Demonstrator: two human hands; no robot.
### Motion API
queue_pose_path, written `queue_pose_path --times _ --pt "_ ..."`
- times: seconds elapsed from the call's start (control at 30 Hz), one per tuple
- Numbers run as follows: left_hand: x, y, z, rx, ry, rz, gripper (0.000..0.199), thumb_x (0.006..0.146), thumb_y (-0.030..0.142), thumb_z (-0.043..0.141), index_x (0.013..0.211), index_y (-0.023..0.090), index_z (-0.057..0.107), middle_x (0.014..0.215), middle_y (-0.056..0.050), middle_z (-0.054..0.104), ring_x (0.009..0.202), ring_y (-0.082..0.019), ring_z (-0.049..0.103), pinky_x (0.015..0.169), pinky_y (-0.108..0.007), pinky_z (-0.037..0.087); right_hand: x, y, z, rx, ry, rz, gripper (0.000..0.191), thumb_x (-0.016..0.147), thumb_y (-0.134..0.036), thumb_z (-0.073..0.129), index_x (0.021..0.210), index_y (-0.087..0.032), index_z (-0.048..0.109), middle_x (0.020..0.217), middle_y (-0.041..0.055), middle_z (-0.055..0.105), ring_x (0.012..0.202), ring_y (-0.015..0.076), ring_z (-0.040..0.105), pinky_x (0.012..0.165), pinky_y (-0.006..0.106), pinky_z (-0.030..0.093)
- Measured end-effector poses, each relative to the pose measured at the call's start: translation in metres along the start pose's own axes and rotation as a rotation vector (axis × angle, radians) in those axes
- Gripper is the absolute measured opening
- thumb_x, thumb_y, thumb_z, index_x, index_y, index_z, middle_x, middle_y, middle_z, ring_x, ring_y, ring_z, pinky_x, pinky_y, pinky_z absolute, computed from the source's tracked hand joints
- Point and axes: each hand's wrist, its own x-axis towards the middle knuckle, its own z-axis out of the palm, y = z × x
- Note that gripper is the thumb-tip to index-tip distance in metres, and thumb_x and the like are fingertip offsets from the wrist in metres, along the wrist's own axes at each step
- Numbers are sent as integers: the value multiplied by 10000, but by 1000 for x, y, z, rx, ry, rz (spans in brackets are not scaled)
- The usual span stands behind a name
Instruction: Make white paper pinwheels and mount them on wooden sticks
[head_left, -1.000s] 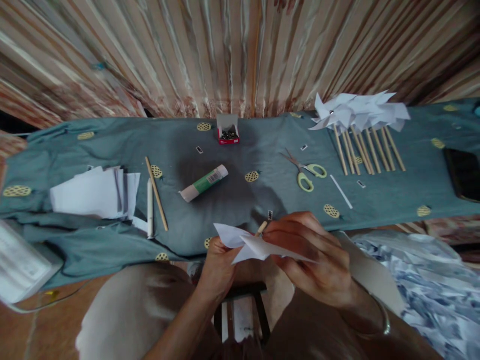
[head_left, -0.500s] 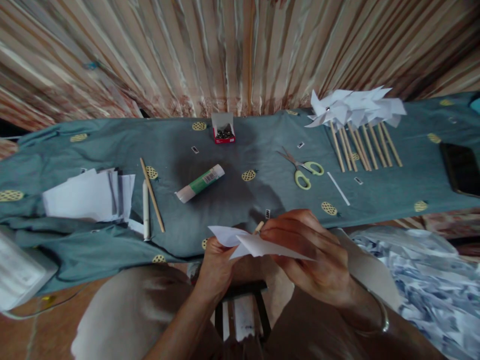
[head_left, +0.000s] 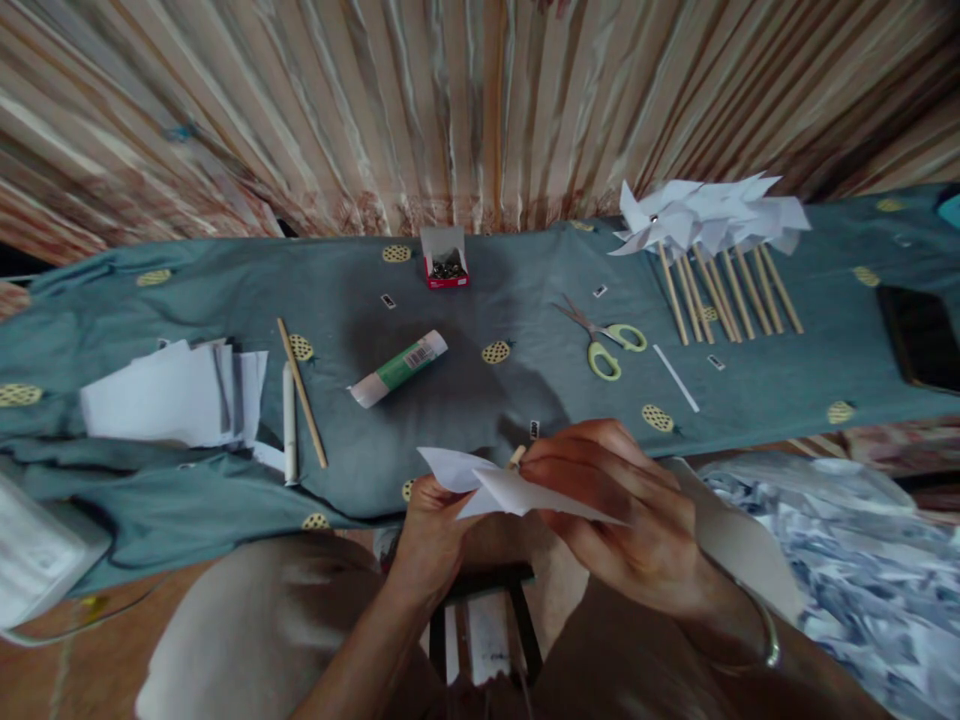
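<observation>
Just off the near edge of the table (head_left: 225, 290), above our lap, we held a white paper pinwheel (head_left: 517, 490) between both hands. Our left hand (head_left: 431, 525) was closed on it from below, thumb and fingers pinching the folded paper on the left side. Our right hand (head_left: 630, 515) was curled over the middle, fingertips pinched at the hub, where the tip of a wooden stick (head_left: 517, 457) poked up; whether a pin sat under those fingertips we could not tell.

We judged the paper very light and flimsy: thin sheet, easily creased, its curled vanes likely to flatten or tear under a hard squeeze. The stick looked stiff and was the safer thing to grip. The best hold, as we saw it, was at the hub and on the stick, with only a light touch on the vanes.

On the cloth beyond lay a glue stick (head_left: 399, 367), yellow-handled scissors (head_left: 606, 345), a small red box (head_left: 445, 262) standing open with dark bits inside, and a loose paper strip (head_left: 676, 377). Far right, a row of finished pinwheels (head_left: 712, 225) lay with their sticks side by side. To the left sat a stack of white sheets (head_left: 172, 395), with a spare stick (head_left: 301, 392) and a rolled paper tube (head_left: 288, 410) just beside it.
</observation>
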Motion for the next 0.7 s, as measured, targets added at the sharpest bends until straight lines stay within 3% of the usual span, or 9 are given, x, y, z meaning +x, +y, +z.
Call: queue_pose_path --times 0.2,0.4,0.57,0.7 --pt "-1 -1 -2 -4 1 -3 226 376 102 865 498 181 692 499 45 628 474 -67 490 493 -170 384 -2 1 2 3 3 8 308 857 -102 611 1152 -186 632 943 66 757 870 199 684 757 369 566" --pt "-1 -2 -3 35 -17 22 223 391 129 887 514 183 710 476 49 613 433 -60 452 482 -185 394 -1 1 2 87 -1 39 266 847 -52 612 1090 -154 639 925 77 749 877 189 681 762 364 558" --pt "4 -7 -6 105 -83 52 190 476 204 885 628 187 773 590 -7 703 525 -131 586 616 -266 510 0 2 5 226 38 260 166 839 -87 667 961 -199 681 892 29 747 824 144 687 751 303 556" --pt "7 -8 -6 138 -29 58 206 419 193 888 586 191 767 562 -6 696 580 -157 631 626 -253 501 0 7 10 312 38 522 55 826 -175 698 861 -214 713 824 -7 735 765 122 666 700 248 533"
